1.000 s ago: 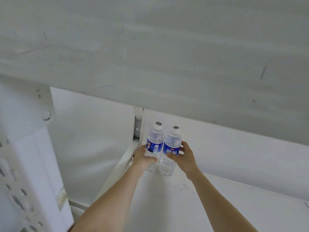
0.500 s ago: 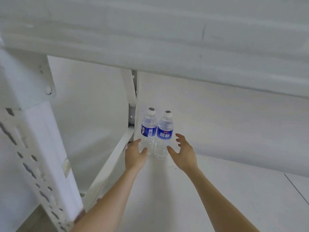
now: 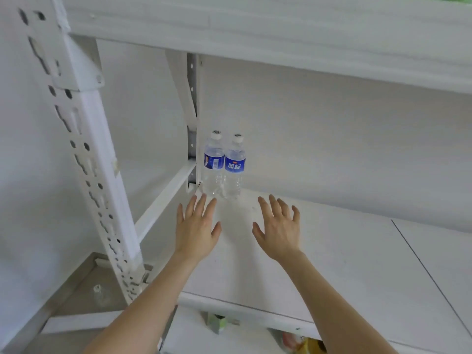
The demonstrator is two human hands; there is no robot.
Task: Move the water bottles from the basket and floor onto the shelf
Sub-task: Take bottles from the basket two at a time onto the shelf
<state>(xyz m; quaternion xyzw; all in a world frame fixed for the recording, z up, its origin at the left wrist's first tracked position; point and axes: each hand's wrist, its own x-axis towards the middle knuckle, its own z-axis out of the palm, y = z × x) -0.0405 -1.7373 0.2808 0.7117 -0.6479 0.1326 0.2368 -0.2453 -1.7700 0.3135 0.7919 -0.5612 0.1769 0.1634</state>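
Water bottle with the blue lettered label (image 3: 235, 167) stands upright on the white shelf board (image 3: 332, 251), touching a second water bottle (image 3: 214, 166) that is just right of the rear corner post (image 3: 192, 98). Left hand (image 3: 196, 226) and right hand (image 3: 279, 227) hover over the board in front of the post. Their fingers are straight and spread, holding nothing, with the fingertips close to the bottle bases.

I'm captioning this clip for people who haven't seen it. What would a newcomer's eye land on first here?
The two water bottles with blue labels stand out against all the white, upright and side by side in the back left corner of the shelf. Next come the left hand and the right hand, both spread open just in front of the bottles and holding nothing.
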